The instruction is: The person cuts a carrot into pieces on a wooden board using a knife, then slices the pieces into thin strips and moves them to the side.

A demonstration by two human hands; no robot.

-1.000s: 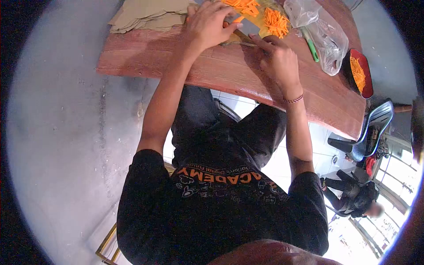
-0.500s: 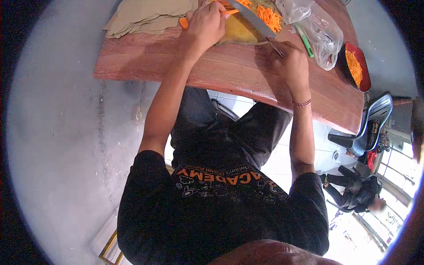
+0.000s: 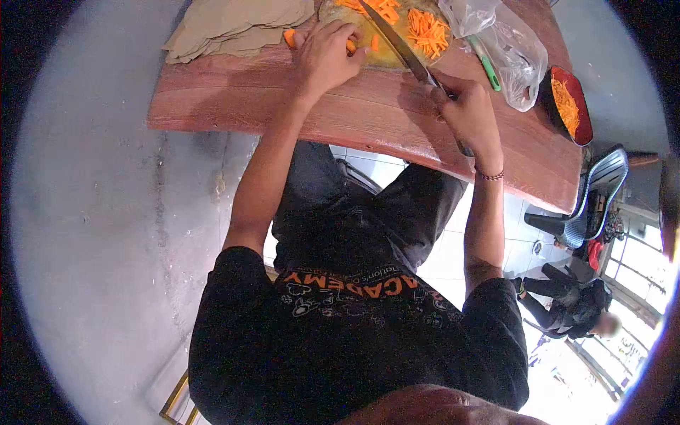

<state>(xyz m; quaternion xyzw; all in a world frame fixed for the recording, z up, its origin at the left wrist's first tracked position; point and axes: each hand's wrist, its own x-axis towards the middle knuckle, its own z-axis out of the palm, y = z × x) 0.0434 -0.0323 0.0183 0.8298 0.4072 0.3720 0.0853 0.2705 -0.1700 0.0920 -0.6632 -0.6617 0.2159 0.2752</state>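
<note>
My left hand (image 3: 327,58) is closed round a carrot (image 3: 290,38), whose orange end sticks out to the left of the fingers. In my right hand (image 3: 469,117) is the handle of a long knife (image 3: 397,44), its blade slanting up and left over the cutting board (image 3: 388,59). A small cut piece (image 3: 375,42) lies between my left hand and the blade. Carrot strips (image 3: 428,32) form a pile right of the blade, and more cut carrot (image 3: 379,8) lies at the board's far side.
Brown paper sheets (image 3: 237,25) lie at the table's left. To the right are a clear plastic bag (image 3: 517,57), a green-handled tool (image 3: 486,65) and a red-black bowl (image 3: 584,127) of shredded carrot. A chair (image 3: 602,184) and a seated person (image 3: 570,301) are beyond the table.
The knife has moved away from the carrot, its blade turning steeper. My right hand has shifted slightly down and right. A cut piece now lies apart from the held carrot.
</note>
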